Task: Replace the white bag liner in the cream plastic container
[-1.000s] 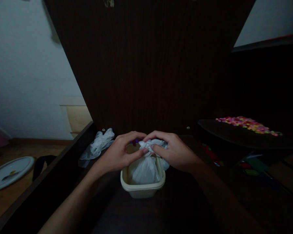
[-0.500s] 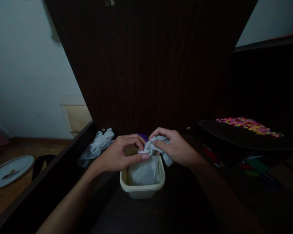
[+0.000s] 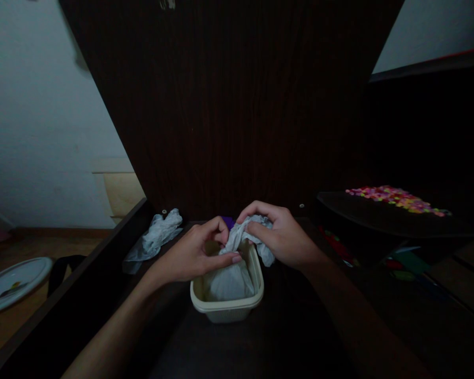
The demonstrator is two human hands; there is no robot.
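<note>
A whitish plastic bag (image 3: 229, 281) with a filled lower part sits inside a cream rectangular tub (image 3: 227, 311). Its neck is twisted and rises above the rim. My left hand (image 3: 193, 250) pinches the bag's neck between thumb and curled fingers. On the other side, my right hand (image 3: 282, 234) grips the gathered top of the same bag, whose loose end hangs beneath the palm. What the bag contains cannot be made out. Behind my left fingers, part of something purple (image 3: 228, 222) shows.
A crumpled clear plastic bag (image 3: 158, 234) lies left of the tub, by the raised wooden edge (image 3: 102, 252). A dark upright panel (image 3: 237, 105) stands behind. At right, a dark shelf (image 3: 339, 210) bears small colourful pieces (image 3: 395, 199). A white oval lid-like object (image 3: 16, 284) is low at left.
The bag's neck, which looped into a knot-like coil at my left fingers, now looks straighter and more loosely twisted. Both hands stay on the bag. The view has shifted slightly.
</note>
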